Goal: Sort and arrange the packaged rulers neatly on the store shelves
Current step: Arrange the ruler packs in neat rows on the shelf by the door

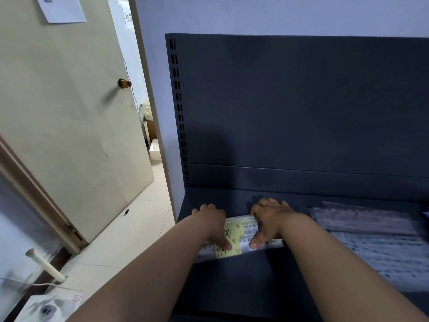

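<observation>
A stack of packaged rulers [239, 238], clear sleeves with a yellow label, lies flat on the dark shelf [232, 282] near its left end. My left hand [213, 225] grips the stack's left part, thumb pressed on the yellow label and fingers curled over the far edge. My right hand [269, 220] holds the right part the same way, thumb on top. Further right, more packaged rulers [371, 228] lie spread in overlapping rows on the shelf, blurred.
The shelf's dark back panel [301, 108] rises behind, with a slotted upright [178, 108] at its left. A beige door [69, 112] stands open at left over a tiled floor [130, 228]. A white handle [44, 263] and a paper [46, 307] sit at bottom left.
</observation>
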Available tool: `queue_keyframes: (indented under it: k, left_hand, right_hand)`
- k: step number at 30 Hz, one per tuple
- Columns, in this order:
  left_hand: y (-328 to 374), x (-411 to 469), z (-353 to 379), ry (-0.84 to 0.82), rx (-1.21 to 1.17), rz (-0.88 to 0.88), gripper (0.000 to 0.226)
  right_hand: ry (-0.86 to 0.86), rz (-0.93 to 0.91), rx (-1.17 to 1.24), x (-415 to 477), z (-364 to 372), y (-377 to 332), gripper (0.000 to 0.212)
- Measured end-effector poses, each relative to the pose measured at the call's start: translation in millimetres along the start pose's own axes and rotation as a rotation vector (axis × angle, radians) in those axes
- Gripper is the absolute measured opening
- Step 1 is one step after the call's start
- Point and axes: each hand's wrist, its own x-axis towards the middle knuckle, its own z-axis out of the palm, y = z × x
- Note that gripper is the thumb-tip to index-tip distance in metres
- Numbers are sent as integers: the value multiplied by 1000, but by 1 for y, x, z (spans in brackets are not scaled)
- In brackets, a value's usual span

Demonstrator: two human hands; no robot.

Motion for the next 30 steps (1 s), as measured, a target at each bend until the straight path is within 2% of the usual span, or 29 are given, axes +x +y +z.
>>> queue_keyframes:
  k: [9, 12, 16, 18, 22, 27, 30]
  left_hand:
    - [0, 1, -6, -96, -180, 14, 82]
    - [1, 2, -6, -119, -153, 11, 76]
    - [4, 5, -9, -140, -94, 3, 66]
    - [5, 6, -10, -143, -71, -2, 66]
    - [7, 6, -10, -135, -39, 4, 66]
    - [0, 4, -8, -114, -108, 9, 73]
    - [-3, 3, -6, -89, -134, 29, 68]
  right_hand:
    - [-7, 35, 84, 2, 5, 2, 85]
    - [-29, 52, 179, 2, 7, 4, 81]
    - [-28, 38, 167, -2, 4, 3, 80]
    - [-31, 41, 174, -3, 4, 2, 83]
    - [-27, 34, 218, -7, 5, 4, 69]
    - [2, 21, 274, -9, 9, 4, 63]
    - [77, 20, 248, -13, 11, 4, 57]
